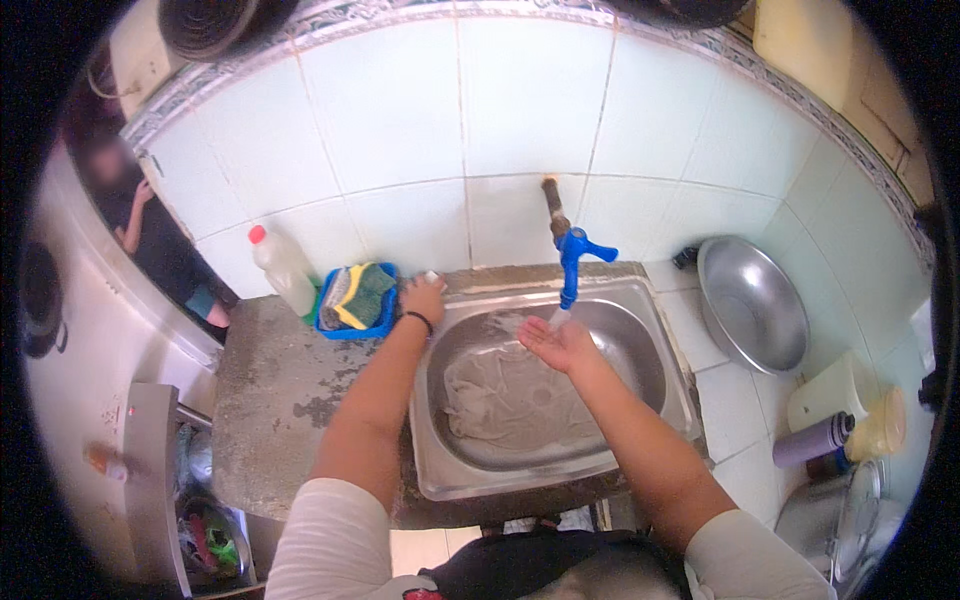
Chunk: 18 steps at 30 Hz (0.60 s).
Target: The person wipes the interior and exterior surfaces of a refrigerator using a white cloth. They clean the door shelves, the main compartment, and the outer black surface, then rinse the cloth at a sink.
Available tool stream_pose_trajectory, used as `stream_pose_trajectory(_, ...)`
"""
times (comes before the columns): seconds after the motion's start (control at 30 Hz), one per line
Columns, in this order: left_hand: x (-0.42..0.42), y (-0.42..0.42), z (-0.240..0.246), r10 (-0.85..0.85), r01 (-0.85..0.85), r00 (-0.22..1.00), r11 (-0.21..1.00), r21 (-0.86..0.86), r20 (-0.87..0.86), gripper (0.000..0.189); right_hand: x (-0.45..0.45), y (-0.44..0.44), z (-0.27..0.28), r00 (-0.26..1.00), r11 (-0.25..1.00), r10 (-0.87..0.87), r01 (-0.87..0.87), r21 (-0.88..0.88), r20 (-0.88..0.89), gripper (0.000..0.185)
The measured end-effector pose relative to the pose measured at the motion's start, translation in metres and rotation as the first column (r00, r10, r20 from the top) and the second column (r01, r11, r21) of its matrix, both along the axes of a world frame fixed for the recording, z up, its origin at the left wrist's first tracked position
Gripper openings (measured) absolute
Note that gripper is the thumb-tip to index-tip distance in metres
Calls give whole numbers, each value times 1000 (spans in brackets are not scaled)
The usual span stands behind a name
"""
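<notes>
A stainless-steel sink (551,480) lies before me, with a crumpled grey-brown cloth (495,397) spread over its bottom. Water runs from a blue plastic tap (571,266) onto my right hand (555,341), held palm up over the basin with nothing in it. My left hand (424,301), a dark band at its wrist, is by the sink's back left corner. Its fingers are on a small white object (434,280), possibly soap. Just left of that hand, a blue plastic basket (352,332) holds a green-and-yellow scouring sponge (365,296) and a grey one.
A plastic bottle with a red cap (285,274) stands left of the basket on the concrete counter (277,420). To the right are a metal bowl (754,307), a purple tumbler (814,439) and a pot (810,517). Another person (161,217) is beyond the wall's left end.
</notes>
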State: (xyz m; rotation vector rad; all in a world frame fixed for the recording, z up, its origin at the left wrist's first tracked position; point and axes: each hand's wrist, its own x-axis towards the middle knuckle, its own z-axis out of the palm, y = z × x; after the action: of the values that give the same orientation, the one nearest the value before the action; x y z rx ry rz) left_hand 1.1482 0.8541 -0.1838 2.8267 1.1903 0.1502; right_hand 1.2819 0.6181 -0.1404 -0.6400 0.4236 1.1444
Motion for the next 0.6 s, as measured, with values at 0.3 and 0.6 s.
stream_pose_trajectory(0.3, 14, -74, 22, -159, 150, 978, 986, 76, 138, 32, -15, -30, -13, 981, 957, 187, -170, -234, 53, 53)
stream_pose_trajectory(0.6, 37, -136, -77, 128, 180, 867, 820, -543, 482, 65, -5, -48, -91, 989, 992, 111, -104, 67, -103, 44)
